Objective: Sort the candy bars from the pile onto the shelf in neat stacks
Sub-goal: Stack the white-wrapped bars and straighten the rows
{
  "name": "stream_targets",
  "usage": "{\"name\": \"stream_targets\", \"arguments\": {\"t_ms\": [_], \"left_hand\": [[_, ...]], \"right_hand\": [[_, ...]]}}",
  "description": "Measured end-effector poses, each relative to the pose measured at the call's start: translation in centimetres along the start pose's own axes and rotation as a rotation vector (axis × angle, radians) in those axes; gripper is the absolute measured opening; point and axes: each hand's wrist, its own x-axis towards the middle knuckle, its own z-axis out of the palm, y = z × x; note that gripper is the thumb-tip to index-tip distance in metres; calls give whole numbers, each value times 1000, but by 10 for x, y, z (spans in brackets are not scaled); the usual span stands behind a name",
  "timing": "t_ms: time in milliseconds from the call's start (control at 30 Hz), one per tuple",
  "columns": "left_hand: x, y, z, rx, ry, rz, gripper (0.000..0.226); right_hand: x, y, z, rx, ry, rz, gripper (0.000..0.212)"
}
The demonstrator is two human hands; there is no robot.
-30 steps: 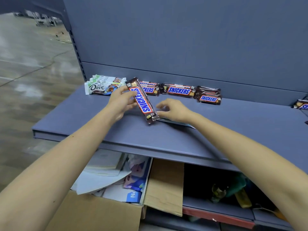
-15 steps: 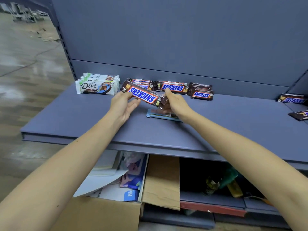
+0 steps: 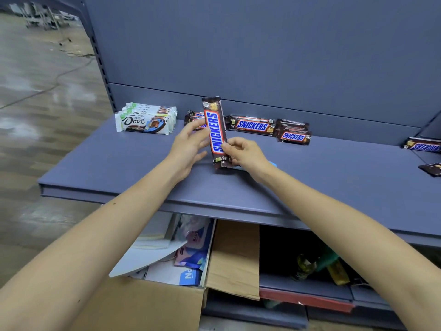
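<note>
Below the shelf's front edge, an open cardboard box holds loose papers and booklets. To its right, a dark bottle stands on a lower level in shadow.

Both forearms reach over the front edge of the grey-blue shelf. At mid-shelf the right hand pinches the lower part of a Snickers bar between thumb and curled fingers. The bar stands on end, label facing the camera and top end toward the back panel. Whether its lower end touches the shelf cannot be told. The left hand is at the bar's left side, fingers extended and slightly spread with their tips against the wrapper's edge, thumb held apart below. A flat light-blue item lies on the shelf, mostly hidden under the right hand.

Along the back edge, from the left:
- a stack of white Dove bars;
- Snickers bars, partly hidden behind the left hand;
- a single Snickers;
- a short Snickers stack, touching the single bar's right end.

At the shelf's right edge, well apart from these, lie two more Snickers wrappers.
</note>
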Motion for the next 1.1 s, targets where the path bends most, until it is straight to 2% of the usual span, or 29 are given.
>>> {"name": "stream_targets", "arguments": {"t_ms": [100,267,433,567,633,767,867,1033,1100], "left_hand": [[-3,-6,-2,63,-41,-21,26],[6,-4,-3,145,46,42,31],[19,11,-14,586,12,233,34],[27,16,-16,995,-49,382,31],[28,11,-12,1088,-80,424,29],[29,0,-1,1133,-150,496,27],[33,-8,4,1098,-165,476,28],[39,-26,5,1075,-49,485,49],[38,-38,-1,1105,4,390,54]], "right_hand": [[0,-1,5,-10,11,-30,16],[3,-4,0,-81,-11,-11,12],[9,-8,-20,-138,222,-38,48],[12,2,-29,-318,328,-167,67],[13,6,-31,-468,307,-205,60],[11,7,-36,-724,217,-264,28],[9,7,-40,-856,116,-278,21],[21,9,-56,-975,282,-207,25],[27,12,-64,-1013,343,-152,27]]}}
